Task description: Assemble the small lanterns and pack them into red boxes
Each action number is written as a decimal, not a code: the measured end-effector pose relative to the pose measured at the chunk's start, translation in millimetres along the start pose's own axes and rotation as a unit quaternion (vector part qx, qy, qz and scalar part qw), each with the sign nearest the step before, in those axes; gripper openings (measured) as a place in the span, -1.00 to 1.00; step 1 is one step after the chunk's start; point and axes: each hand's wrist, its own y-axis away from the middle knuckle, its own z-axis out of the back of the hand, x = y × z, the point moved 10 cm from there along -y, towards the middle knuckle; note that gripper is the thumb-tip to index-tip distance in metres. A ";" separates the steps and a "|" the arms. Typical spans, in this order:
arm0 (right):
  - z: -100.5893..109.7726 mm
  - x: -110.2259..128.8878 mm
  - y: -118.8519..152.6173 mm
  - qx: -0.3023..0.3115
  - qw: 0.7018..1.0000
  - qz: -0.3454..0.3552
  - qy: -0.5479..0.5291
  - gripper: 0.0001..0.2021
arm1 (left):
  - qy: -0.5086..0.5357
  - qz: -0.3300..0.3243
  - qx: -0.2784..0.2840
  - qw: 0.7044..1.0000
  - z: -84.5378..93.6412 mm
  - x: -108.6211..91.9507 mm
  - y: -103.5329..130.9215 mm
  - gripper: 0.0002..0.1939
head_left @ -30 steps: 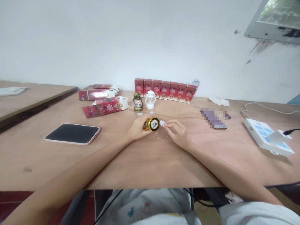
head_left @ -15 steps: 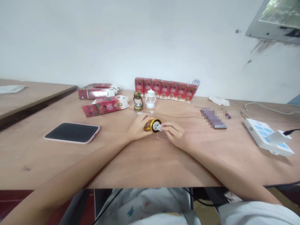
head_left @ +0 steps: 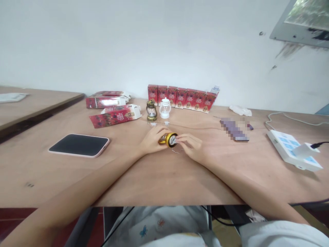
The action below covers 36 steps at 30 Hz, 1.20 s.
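Note:
A small gold toy lantern (head_left: 168,139) lies on its side near the middle of the table, its round base turned to the right. My left hand (head_left: 154,140) is closed around the lantern's body and hides part of it. At the base, the fingertips of my right hand (head_left: 191,145) pinch a small pale piece (head_left: 174,140), which touches or nearly touches the base; its kind is too small to make out. A thin white thread (head_left: 175,151) curls on the table below the base. Beyond my hands, a bronze lantern (head_left: 151,111) and a white lantern (head_left: 165,108) stand upright.
Several red boxes (head_left: 181,98) stand against the wall. Opened red cartons (head_left: 115,116) lie at the left, behind a dark-screened phone (head_left: 79,145). Small pale scraps (head_left: 153,124) lie before the lanterns. At the right are a pixelated purple object (head_left: 233,129), crumpled tissue (head_left: 240,110) and a power strip (head_left: 293,151).
The right fingertips have moved slightly closer in to the lantern's base, and the pale piece sits flatter against it. The lantern has turned a little in my left hand.

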 end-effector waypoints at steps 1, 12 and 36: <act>-0.3 0.8 -0.4 0.003 1.000 0.000 -0.011 -0.84 | 0.003 -0.002 0.002 1.000 -0.4 -0.9 -0.2 -0.63; 2.7 -12.9 4.0 -0.046 0.996 -0.071 -0.018 -0.92 | -0.002 -0.019 0.032 0.999 -4.2 -9.2 -1.1 -0.62; -0.1 -28.8 11.8 -0.098 0.979 -0.162 -0.078 -0.99 | 0.021 -0.019 0.019 0.999 -3.7 -6.2 -0.6 -0.61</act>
